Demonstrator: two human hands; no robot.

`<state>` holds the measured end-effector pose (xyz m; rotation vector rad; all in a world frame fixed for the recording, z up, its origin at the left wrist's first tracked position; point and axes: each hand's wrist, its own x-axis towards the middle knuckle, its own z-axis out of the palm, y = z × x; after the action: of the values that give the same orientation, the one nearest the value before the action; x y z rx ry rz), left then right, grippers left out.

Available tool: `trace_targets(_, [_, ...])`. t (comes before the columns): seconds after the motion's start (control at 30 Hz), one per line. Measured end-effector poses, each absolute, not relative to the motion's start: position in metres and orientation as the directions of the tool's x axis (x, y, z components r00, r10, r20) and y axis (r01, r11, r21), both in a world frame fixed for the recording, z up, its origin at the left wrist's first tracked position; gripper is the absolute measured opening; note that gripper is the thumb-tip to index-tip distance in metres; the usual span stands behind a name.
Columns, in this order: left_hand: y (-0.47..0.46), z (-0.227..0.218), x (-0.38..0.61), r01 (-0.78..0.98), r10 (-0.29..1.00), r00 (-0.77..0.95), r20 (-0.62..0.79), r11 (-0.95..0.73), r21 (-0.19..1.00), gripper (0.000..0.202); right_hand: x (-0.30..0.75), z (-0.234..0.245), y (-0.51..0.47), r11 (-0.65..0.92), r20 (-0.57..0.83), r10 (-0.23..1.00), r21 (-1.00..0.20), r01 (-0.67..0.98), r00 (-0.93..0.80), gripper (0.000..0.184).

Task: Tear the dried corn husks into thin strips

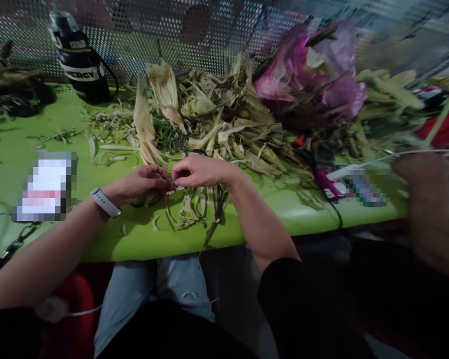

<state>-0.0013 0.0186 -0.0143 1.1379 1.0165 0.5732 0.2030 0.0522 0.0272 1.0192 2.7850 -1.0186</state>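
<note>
Near the front of the green table (134,244), my left hand (144,183) and my right hand (202,171) meet, fingertips pinched close together. Between them is something small that I cannot make out, mostly hidden by the fingers. Thin strips of corn husk (190,212) lie just below the hands. Behind them stretches a heap of dry corn husks (242,132), with one long pale husk (144,119) standing out beyond my left hand. A dark, thin-looking item (196,150) lies partly hidden behind my right hand.
A phone (45,184) lies at left, a black bottle (82,65) behind it. A pink plastic bag (314,80) stands at back right against a perforated metal screen (142,40). At right are a purple item (332,185), another phone (366,188) and another person's arm (429,209).
</note>
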Motion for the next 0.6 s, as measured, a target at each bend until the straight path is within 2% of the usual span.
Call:
trace_targets(0.17, [0.0224,-0.024,-0.0051,0.071,0.804,0.502,-0.319,0.329,0.942,0.027,0.1986,0.0293,0.0486,0.579,-0.257,0.504,-0.608,0.543,-0.825,0.009])
trace_targets(0.3, [0.0224,-0.0253,-0.0044,0.058,0.81,0.504,-0.301,0.316,0.947,0.026,0.1969,0.0263,0.0489,0.562,-0.268,0.506,-0.618,0.549,-0.82,0.009])
trace_targets(0.5, [0.0201,-0.0201,-0.0021,0.137,0.821,0.497,-0.282,0.246,0.959,0.015,0.1947,0.0235,0.0499,0.557,-0.281,0.508,-0.613,0.56,-0.814,0.006])
trace_targets(0.6, [0.0202,-0.0207,-0.0027,0.161,0.822,0.501,-0.27,0.218,0.963,0.016,0.1943,0.0239,0.0495,0.554,-0.289,0.499,-0.618,0.558,-0.817,0.006])
